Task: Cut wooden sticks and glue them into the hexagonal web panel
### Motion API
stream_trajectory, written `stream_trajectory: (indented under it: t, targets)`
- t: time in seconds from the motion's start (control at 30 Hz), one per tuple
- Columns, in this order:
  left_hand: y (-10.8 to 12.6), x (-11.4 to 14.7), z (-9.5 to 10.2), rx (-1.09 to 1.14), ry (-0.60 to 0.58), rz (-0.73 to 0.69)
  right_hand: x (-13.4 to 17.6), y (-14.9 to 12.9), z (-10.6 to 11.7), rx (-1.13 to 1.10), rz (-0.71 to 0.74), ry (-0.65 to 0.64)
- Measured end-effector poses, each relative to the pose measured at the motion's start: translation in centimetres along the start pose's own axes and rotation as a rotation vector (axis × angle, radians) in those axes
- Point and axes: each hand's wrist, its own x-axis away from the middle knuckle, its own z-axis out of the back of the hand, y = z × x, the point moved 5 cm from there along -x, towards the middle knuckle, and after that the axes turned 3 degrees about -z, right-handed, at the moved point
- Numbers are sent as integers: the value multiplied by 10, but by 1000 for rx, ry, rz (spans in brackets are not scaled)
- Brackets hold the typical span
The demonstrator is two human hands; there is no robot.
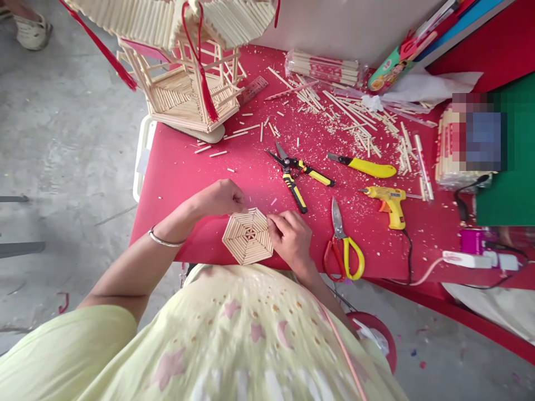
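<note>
A small hexagonal panel of wooden sticks, laid in rings around a star-like centre, lies at the red table's front edge. Just above its upper left side is my left hand, fingers curled closed; whatever is in them is hidden. At the panel's right edge my right hand is closed, thumb and forefinger pinched against the rim. Beyond the hands lie black-and-yellow pliers with their handles apart. Scissors with red and yellow handles rest to the right of my right hand.
A stick-built pavilion with red tassels stands at the back left. Cut sticks and crumbs litter the back of the red table. A yellow utility knife, a corded glue gun and a power strip lie to the right.
</note>
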Motion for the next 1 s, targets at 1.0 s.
stream_trajectory:
  t: [1.0]
  targets:
    - [0,-1,-2,-40,-41,-30,-2,-1,2,-58,84,97]
